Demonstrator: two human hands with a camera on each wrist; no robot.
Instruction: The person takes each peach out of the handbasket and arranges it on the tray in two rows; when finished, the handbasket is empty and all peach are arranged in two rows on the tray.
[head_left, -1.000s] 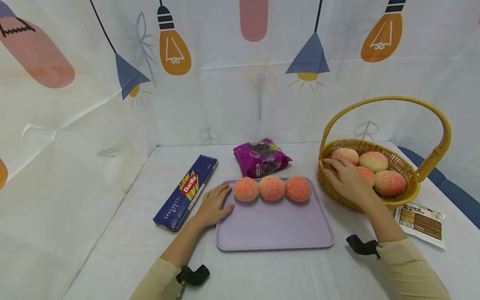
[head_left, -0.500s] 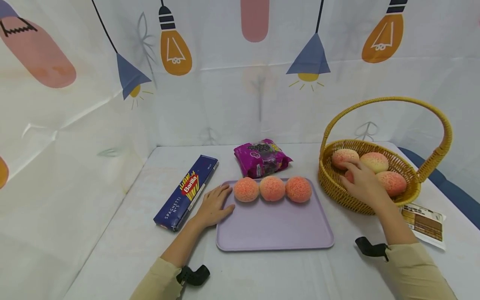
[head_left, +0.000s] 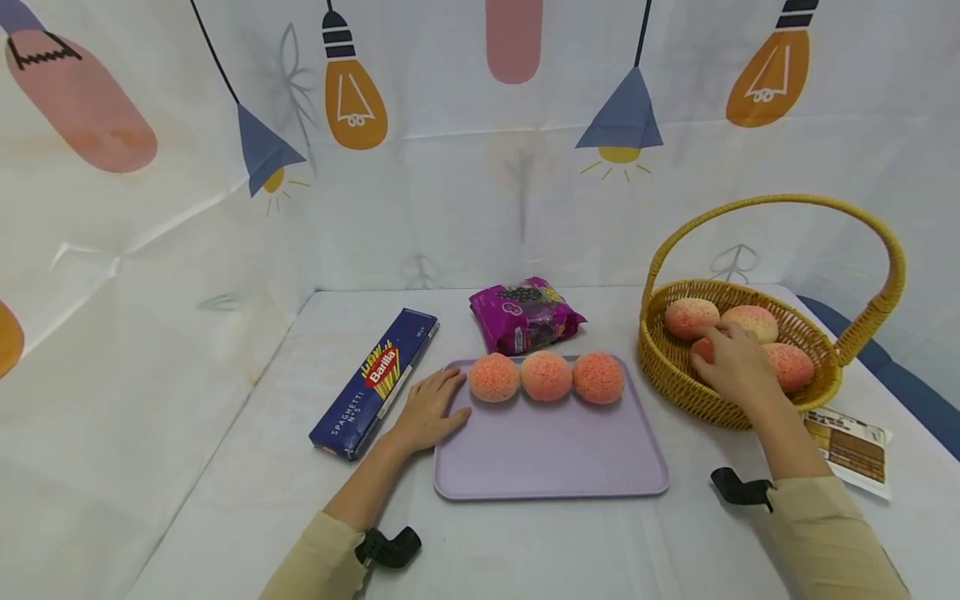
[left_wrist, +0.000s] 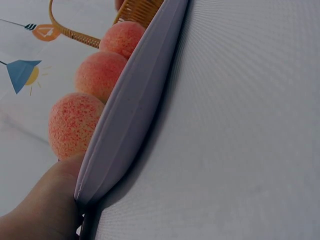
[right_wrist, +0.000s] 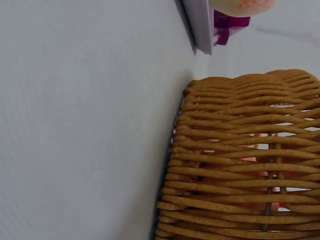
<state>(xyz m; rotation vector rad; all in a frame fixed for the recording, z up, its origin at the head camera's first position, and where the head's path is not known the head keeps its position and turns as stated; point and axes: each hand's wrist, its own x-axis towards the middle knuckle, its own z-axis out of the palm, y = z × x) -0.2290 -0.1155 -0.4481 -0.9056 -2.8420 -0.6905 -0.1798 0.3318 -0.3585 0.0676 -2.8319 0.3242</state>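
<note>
My left hand [head_left: 429,412] rests on the left edge of the lilac tray [head_left: 551,454], its thumb over the rim in the left wrist view. Three peaches [head_left: 546,377] stand in a row along the tray's far side. Inside the wicker basket [head_left: 675,392] at the right, my right hand [head_left: 738,367] has its fingers curled over a peach [head_left: 702,350], which it partly covers. Around that hand lie more peaches: one at the back left [head_left: 692,318], one behind [head_left: 757,321] and one at the right [head_left: 791,367]. The right wrist view shows mostly the basket's woven wall [right_wrist: 245,160].
A blue spaghetti box [head_left: 375,383] lies left of the tray. Behind the tray is a purple packet [head_left: 525,315]. A brown and white packet [head_left: 847,450] lies right of the basket, whose tall handle [head_left: 780,200] arches over it. A printed curtain [head_left: 465,183] hangs behind the table.
My right hand has moved right inside the basket, away from its left rim, and its fingers have closed over the front peach. The left hand and tray have stayed put.
</note>
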